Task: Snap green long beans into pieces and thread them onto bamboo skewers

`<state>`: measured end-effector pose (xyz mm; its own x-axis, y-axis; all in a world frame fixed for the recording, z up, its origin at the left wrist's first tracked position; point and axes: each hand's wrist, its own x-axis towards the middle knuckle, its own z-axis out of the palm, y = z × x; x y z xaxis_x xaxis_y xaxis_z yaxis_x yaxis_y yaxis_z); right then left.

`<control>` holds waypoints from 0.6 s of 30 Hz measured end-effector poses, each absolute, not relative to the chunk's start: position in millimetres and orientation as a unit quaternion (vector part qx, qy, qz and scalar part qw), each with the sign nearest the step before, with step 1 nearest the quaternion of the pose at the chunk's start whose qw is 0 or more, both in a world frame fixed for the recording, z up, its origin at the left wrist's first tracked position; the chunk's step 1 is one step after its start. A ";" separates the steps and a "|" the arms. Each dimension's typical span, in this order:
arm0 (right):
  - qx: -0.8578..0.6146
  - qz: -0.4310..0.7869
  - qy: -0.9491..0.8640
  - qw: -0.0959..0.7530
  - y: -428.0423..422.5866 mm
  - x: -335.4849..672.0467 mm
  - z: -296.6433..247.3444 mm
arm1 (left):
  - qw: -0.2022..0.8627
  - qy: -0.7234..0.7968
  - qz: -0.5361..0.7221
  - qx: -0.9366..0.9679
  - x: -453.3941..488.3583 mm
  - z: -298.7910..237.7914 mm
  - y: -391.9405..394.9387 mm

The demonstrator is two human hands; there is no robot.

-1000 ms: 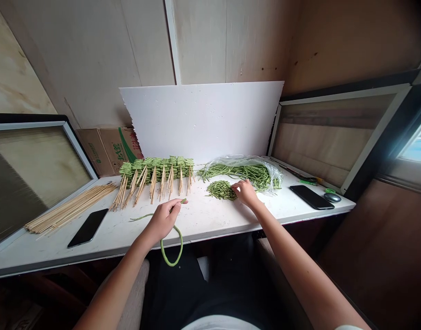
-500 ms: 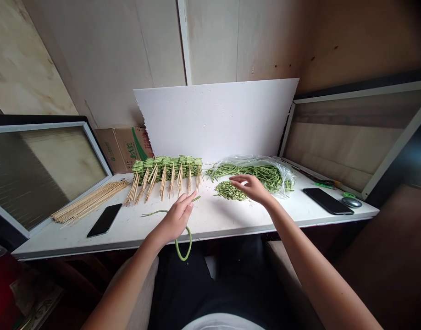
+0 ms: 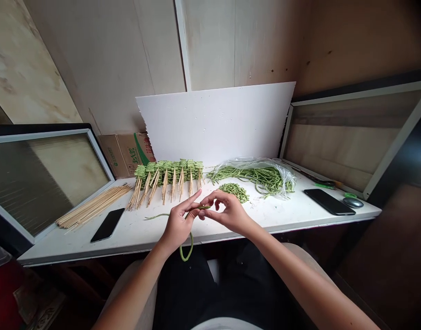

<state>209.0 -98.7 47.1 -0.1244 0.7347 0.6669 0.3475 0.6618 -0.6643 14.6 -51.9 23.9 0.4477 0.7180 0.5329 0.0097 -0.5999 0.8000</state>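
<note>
Right hand [image 3: 231,211] brought to bean [image 3: 185,260], loosely curled

We're up on the wearer's head, looking forward and down, close over the lap [image 3: 183,298], table [image 3: 265,213] mid-view, wall [image 3: 210,46] beyond.

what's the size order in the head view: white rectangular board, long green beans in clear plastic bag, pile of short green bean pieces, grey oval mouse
Largest to smallest:
White board
Bagged green beans
Pile of bean pieces
Grey mouse
</note>
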 end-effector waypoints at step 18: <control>-0.336 0.041 -0.755 0.562 -111.1 214.8 62.7 | 0.368 0.292 0.472 0.746 4.6 29.2 -38.7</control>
